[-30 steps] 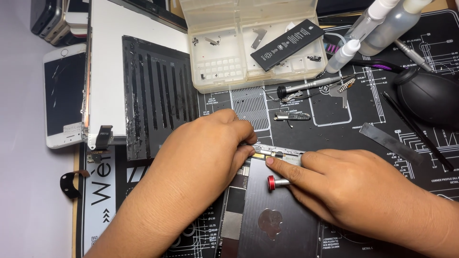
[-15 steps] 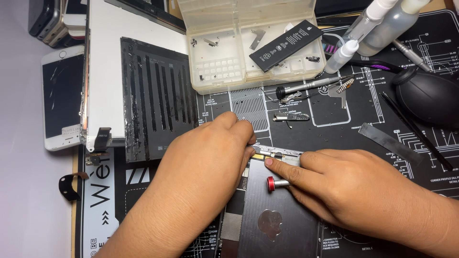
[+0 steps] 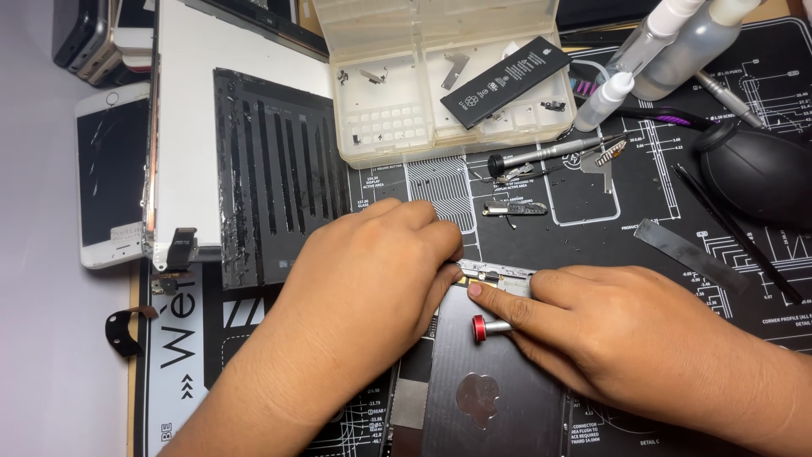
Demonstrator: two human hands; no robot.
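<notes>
Nothing shifted since before. Left hand [image 3: 364, 279] curled over phone chassis [image 3: 495, 275] edge; right hand [image 3: 634, 338] pinching red-capped screwdriver [image 3: 484, 327], possibly; battery [image 3: 506, 82] at twelve o'clock.

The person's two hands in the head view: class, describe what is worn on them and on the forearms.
Both the left hand and the right hand are bare: no gloves, rings, watch or wrist strap show. The forearms are uncovered to the picture's edge, with no sleeve in view. Fingernails are short and unpainted.

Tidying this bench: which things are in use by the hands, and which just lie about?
In use: left hand, right hand, opened phone body, red-capped tool.

Lying about: parts box, black battery, air blower, white phone, screwdriver.
</notes>
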